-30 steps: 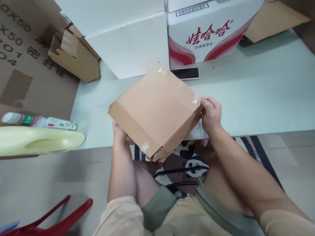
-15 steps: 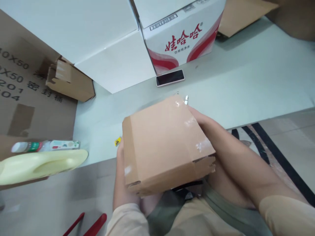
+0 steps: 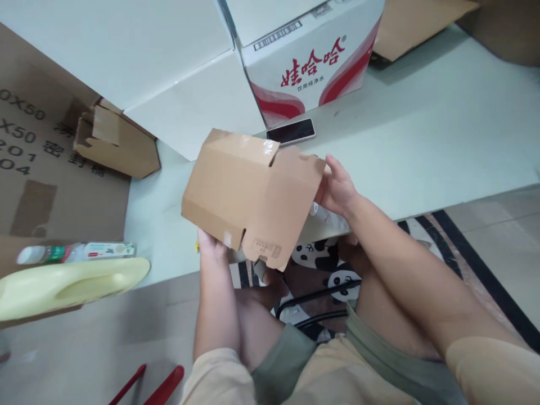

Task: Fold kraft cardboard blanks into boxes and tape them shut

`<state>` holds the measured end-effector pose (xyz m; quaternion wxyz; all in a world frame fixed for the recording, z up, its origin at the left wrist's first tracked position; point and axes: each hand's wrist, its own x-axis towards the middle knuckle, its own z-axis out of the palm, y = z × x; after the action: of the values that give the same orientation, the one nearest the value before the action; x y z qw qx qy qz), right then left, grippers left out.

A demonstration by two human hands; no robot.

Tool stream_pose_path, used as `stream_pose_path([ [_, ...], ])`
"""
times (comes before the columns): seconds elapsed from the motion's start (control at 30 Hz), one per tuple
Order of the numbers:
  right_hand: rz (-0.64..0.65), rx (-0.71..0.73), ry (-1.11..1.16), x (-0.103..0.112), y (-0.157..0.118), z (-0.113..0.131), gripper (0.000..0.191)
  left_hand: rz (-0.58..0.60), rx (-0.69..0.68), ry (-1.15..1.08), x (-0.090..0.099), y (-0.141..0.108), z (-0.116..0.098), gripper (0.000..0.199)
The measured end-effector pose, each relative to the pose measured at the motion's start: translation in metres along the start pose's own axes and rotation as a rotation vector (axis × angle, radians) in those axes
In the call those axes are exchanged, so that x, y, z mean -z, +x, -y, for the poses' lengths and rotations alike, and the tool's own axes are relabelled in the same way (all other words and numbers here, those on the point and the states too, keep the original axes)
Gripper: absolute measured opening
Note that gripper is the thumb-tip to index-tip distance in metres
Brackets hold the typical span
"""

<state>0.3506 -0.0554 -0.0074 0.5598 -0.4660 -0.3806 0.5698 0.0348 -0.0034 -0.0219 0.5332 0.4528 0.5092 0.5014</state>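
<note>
A brown cardboard box, with one wide flap folded out toward the right, is held up between my two hands above the table's front edge. Bits of clear tape shine on its side strips. My left hand grips its lower left edge from beneath, fingers partly hidden by the cardboard. At the outer edge of the flap, my right hand has hold of it, the thumb showing and the other fingers behind. A small yellow item peeks out beside my left hand.
Behind the box lies a phone before a white and red carton. At left are a folded cardboard piece, a plastic bottle and a pale yellow container. Red handles show at the bottom.
The box has moved up and left and been tilted, and its wide flap now stands out to the right. My right hand has come into view at the flap's edge.
</note>
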Motion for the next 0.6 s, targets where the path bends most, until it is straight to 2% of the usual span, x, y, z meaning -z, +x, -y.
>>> stream_pose_path([
  [0.1, 0.044, -0.108, 0.146, -0.007, 0.0, -0.005, 0.07, -0.067, 0.028, -0.157, 0.004, 0.005, 0.0, 0.044],
  [0.23, -0.117, -0.163, 0.111, -0.016, 0.0, -0.012, 0.067, -0.041, -0.003, -0.269, 0.006, 0.0, 0.001, 0.058],
  [0.33, -0.18, -0.119, 0.106, -0.021, -0.009, -0.013, 0.057, -0.084, 0.076, -0.314, 0.002, -0.003, 0.0, 0.044],
  [0.4, -0.133, -0.106, 0.081, -0.024, -0.02, -0.01, 0.05, -0.166, 0.131, -0.401, -0.004, -0.004, -0.002, 0.034],
  [0.47, -0.092, -0.12, 0.035, -0.028, -0.032, -0.005, 0.048, -0.198, 0.181, -0.488, -0.011, -0.006, -0.006, 0.028],
  [0.6, -0.195, -0.137, 0.101, -0.03, -0.053, 0.009, 0.044, -0.131, 0.206, -0.563, -0.022, -0.015, -0.017, 0.021],
])
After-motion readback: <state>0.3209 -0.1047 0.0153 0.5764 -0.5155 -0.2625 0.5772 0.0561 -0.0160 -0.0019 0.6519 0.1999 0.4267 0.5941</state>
